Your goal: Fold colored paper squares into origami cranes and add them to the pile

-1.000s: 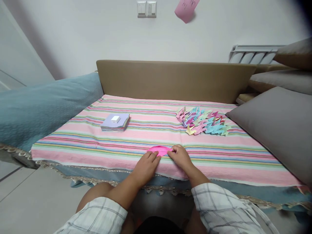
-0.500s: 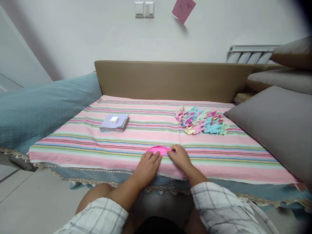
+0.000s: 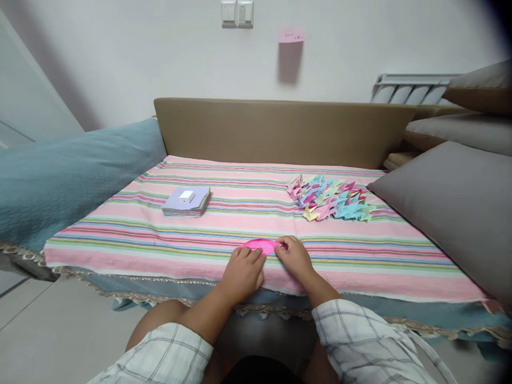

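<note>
A bright pink piece of folded paper [image 3: 262, 245] lies on the striped cloth [image 3: 240, 213] near its front edge. My left hand [image 3: 244, 271] rests on the paper's near left side, its fingertips pressing the edge and part of the sheet hidden under them. At the right tip, my right hand [image 3: 295, 258] pinches the paper between thumb and forefinger. Beyond my right hand sits a cluster of several folded paper cranes [image 3: 332, 200] in pink, blue, purple, yellow and green.
To the left stands a stack of square coloured paper [image 3: 186, 205] with a small white block [image 3: 186, 196] on top. Grey cushions [image 3: 452, 208] border the right side, a blue-covered armrest [image 3: 84, 170] the left. A brown backrest [image 3: 280, 130] runs behind, below a pink note [image 3: 291, 36] on the wall.
The note on the wall has swung from hanging tilted to sticking outward. Both hands stay almost in place on the pink paper, with only slight finger shifts.
</note>
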Action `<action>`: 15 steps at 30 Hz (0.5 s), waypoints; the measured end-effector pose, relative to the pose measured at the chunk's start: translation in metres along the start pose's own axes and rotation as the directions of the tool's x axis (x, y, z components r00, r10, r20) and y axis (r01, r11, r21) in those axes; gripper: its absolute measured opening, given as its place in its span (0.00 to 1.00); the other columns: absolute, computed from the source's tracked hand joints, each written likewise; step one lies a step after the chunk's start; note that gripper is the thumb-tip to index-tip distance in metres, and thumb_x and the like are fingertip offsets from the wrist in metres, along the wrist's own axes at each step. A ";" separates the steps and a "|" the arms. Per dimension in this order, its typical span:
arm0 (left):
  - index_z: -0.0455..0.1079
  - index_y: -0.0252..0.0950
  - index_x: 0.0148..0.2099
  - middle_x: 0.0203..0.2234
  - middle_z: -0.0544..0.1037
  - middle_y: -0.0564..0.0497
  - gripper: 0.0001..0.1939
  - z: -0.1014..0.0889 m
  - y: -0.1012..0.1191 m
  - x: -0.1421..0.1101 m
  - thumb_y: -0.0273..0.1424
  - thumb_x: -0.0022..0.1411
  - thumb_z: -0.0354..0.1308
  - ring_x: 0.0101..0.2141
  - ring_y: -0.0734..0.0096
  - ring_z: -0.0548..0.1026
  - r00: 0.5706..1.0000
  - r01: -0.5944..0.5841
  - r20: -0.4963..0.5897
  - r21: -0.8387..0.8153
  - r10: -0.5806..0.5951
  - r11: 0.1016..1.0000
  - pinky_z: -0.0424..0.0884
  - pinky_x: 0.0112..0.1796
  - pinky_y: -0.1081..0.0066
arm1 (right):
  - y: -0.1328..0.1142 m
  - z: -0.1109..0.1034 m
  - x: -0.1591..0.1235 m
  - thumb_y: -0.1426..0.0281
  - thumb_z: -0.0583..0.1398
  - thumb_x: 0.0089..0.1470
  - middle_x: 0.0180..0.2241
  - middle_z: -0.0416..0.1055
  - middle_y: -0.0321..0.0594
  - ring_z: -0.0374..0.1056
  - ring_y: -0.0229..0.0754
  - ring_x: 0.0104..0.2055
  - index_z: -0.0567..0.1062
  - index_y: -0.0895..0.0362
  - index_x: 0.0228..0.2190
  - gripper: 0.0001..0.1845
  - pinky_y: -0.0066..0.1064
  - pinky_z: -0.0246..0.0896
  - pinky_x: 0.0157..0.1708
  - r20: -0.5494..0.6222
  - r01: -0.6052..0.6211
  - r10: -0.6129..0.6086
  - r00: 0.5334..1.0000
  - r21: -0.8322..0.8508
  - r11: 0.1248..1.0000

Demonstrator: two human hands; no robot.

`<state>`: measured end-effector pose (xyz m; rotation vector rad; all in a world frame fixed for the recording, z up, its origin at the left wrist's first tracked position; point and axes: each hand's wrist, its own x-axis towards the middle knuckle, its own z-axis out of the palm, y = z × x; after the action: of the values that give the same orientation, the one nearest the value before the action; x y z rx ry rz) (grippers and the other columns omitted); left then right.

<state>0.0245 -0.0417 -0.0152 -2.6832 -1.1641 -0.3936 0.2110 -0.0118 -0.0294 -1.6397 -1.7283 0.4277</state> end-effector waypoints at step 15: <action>0.72 0.44 0.45 0.36 0.76 0.50 0.13 -0.012 -0.034 0.049 0.31 0.59 0.51 0.38 0.64 0.72 0.926 0.361 0.145 -0.069 -0.349 0.930 0.63 0.37 0.67 | -0.009 0.005 -0.002 0.66 0.58 0.50 0.31 0.72 0.37 0.64 0.41 0.36 0.75 0.53 0.29 0.07 0.31 0.53 0.40 0.010 0.066 -0.066 0.998 -0.065 0.996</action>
<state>0.0298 0.0112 0.0137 -2.6036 -1.7223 -0.3360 0.2010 -0.0138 -0.0277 -1.6234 -1.8139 0.3499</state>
